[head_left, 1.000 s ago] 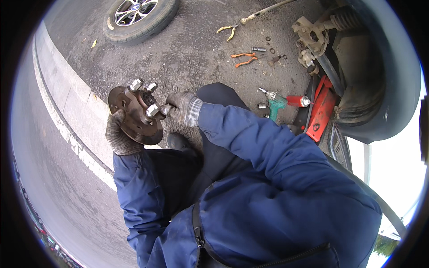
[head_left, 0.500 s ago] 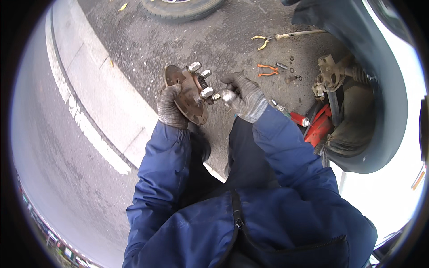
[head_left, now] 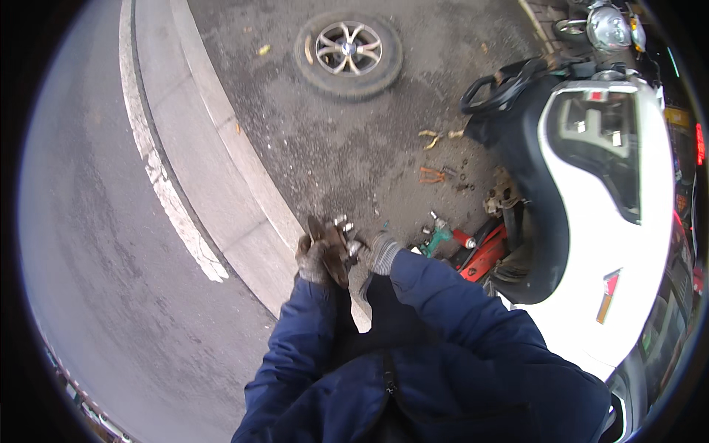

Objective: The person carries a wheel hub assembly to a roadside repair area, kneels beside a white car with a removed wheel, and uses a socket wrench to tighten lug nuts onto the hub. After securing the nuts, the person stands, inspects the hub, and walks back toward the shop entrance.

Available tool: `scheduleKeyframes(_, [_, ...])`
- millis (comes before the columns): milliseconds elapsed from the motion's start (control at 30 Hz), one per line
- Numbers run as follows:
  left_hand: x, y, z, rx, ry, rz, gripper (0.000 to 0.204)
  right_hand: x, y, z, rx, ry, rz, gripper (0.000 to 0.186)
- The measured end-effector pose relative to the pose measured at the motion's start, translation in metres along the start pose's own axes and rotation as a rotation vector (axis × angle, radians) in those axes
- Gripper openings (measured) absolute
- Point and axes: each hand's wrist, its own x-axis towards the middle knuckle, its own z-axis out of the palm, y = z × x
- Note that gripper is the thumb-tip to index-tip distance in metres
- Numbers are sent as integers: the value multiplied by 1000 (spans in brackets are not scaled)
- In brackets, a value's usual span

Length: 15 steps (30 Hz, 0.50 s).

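My left hand (head_left: 312, 260), in a dark work glove, grips the edge of a rusty brown wheel hub (head_left: 332, 245) with several shiny studs sticking out of its face. My right hand (head_left: 375, 252), in a grey glove, pinches one of those studs (head_left: 353, 247) at the hub's right side. Both blue jacket sleeves run up from the lower edge. The hub is held low in front of my chest, above the asphalt near the kerb.
A white car (head_left: 613, 221) stands on the right with its wheel off, a red jack (head_left: 487, 251) under it. A green power tool (head_left: 437, 238) and orange pliers (head_left: 432, 175) lie on the asphalt. A removed wheel (head_left: 347, 50) lies farther away. Kerb (head_left: 244, 177) at left.
The view has pulled up and back, so the hub and hands look smaller and lower. Both hands keep their hold on the hub and stud; the car and loose wheel came into view.
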Motion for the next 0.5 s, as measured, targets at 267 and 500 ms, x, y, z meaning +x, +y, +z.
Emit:
scheduleKeyframes(267, [-64,131,125,368,-91,104,45,5,-194,-119,46,62,-101,26])
scheduleKeyframes(500, [-14,257,206,264,-370,137,53,56,-301,-204,-153,73,-247,26])
